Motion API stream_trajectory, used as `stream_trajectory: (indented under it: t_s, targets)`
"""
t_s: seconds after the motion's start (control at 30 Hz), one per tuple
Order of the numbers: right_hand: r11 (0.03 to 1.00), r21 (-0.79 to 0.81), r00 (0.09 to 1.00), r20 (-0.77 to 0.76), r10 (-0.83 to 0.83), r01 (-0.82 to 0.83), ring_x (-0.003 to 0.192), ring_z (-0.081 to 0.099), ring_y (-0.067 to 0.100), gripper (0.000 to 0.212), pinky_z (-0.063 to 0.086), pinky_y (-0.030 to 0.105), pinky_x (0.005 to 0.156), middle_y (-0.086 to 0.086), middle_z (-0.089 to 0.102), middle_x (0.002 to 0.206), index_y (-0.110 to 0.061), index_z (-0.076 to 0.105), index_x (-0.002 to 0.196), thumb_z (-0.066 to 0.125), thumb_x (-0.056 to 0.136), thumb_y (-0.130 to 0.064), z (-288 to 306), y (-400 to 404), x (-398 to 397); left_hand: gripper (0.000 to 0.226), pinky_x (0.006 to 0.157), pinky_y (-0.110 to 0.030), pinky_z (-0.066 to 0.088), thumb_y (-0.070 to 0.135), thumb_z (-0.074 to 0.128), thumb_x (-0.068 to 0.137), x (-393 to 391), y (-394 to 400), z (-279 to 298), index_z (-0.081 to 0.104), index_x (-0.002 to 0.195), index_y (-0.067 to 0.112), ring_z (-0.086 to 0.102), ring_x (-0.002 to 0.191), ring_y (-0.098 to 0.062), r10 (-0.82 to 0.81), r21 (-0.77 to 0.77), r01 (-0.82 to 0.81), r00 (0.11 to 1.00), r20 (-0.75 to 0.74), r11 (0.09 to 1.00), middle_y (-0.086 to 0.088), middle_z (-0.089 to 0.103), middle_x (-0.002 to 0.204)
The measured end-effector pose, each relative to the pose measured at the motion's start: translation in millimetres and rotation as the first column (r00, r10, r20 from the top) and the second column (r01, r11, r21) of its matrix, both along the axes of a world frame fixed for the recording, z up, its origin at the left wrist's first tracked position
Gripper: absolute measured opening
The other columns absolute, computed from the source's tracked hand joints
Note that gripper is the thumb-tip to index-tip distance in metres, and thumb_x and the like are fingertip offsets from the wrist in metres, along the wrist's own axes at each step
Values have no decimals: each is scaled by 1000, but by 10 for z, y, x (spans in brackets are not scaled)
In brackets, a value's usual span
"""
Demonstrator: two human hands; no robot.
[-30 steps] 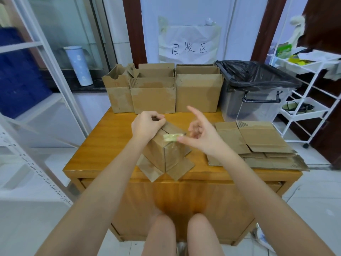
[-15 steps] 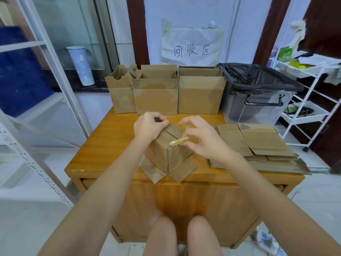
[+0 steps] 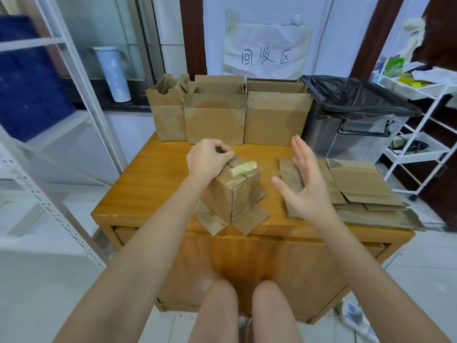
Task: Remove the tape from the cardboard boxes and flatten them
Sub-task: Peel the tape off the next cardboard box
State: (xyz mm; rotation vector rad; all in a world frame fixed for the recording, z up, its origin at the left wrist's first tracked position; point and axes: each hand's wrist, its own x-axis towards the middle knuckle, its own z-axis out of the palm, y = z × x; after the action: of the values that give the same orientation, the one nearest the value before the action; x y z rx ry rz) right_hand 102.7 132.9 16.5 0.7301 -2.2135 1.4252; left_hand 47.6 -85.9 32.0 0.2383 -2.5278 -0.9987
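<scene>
Small brown cardboard box [image 3: 231,194] stands upside down near the front edge of the wooden surface [image 3: 148,184], bottom flaps splayed flat around it. A yellowish tape strip [image 3: 243,167] is bunched on its top seam. Left hand [image 3: 206,160] has fingers curled over the box's top left edge, gripping it. Right hand [image 3: 303,184] hovers beside the box, fingers spread, holding nothing. Three open boxes [image 3: 215,120] line the back edge, contents not visible. Flattened boxes [image 3: 356,191] are stacked at right, count unclear. One bin [image 3: 356,115] with black liner.

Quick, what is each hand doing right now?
Left hand: grips the top of the small cardboard box.
Right hand: open, holding nothing.
</scene>
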Motion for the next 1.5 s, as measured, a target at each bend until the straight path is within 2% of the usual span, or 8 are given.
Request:
stream_trajectory:
  t_s: [0.17, 0.27, 0.47, 0.63, 0.87, 1.03, 1.27, 1.5]
  targets:
    - [950, 128, 917, -326, -231, 285, 93, 58, 11, 21, 53, 39, 79, -4, 62, 102, -13, 63, 103, 62, 83, -20, 190, -169, 71, 8, 74, -26, 46, 37, 64, 81, 12, 14, -6, 68, 75, 34, 60, 97, -7, 8, 0, -8, 1000, 10, 1000, 17, 71, 97]
    - [914, 294, 951, 43, -305, 280, 70, 55, 6, 31, 51, 33, 70, -11, 59, 73, -22, 58, 116, 64, 87, -26, 211, -280, 115, 9, 72, -25, 43, 37, 64, 82, 28, 13, 1, 68, 75, 34, 59, 98, -6, 7, 1, -7, 1000, 8, 1000, 17, 71, 98]
    - [885, 417, 926, 208, -314, 207, 76, 54, 5, 45, 51, 31, 71, -12, 58, 82, -29, 60, 120, 65, 82, -52, 174, -319, 19, 8, 71, -24, 42, 37, 65, 83, 15, -2, -6, 71, 79, 33, 59, 97, -5, 9, -2, -9, 1000, -2, 1000, 18, 71, 98]
    - [825, 487, 936, 41, -350, 287, 86, 50, 10, 12, 40, 24, 69, -7, 51, 96, -29, 68, 98, 64, 89, -23, 263, -269, -167, 9, 69, -24, 39, 37, 64, 84, 18, 14, -10, 72, 82, 32, 58, 96, -5, -4, -4, 4, 1000, 0, 1000, 18, 70, 100]
    - [913, 371, 979, 40, -198, 170, 73, 52, 9, 31, 49, 25, 79, -4, 57, 90, -19, 69, 109, 57, 88, 0, 378, -412, -335, 9, 69, -24, 40, 36, 64, 83, 10, 13, -19, 72, 82, 32, 60, 96, -5, 4, -9, -4, 1000, -15, 1000, 18, 71, 99]
    - [938, 342, 990, 140, 13, -61, 89, 61, 7, 26, 46, 6, 80, -6, 67, 98, -15, 72, 101, 57, 90, 3, 431, -470, -356, 10, 71, -24, 42, 37, 64, 82, -3, -4, -31, 73, 82, 31, 61, 96, -6, 4, -16, -5, 1000, -18, 1000, 17, 71, 98]
    - [868, 275, 887, 337, 316, -414, 103, 63, 6, 40, 48, 22, 95, -2, 69, 104, -15, 66, 111, 48, 87, 12, 493, -336, -286, 9, 71, -25, 44, 35, 65, 81, -3, 2, -14, 73, 80, 31, 61, 95, -6, 3, -3, -3, 1000, -1, 1000, 18, 71, 98]
    - [649, 708, 959, 166, 228, -277, 101, 51, 6, 35, 41, 22, 93, -11, 50, 103, -17, 63, 121, 69, 87, -23, 558, -528, -214, 11, 75, -27, 47, 37, 65, 81, -6, 3, -20, 74, 83, 31, 62, 92, -8, 4, 1, -4, 1000, 5, 1000, 15, 72, 95]
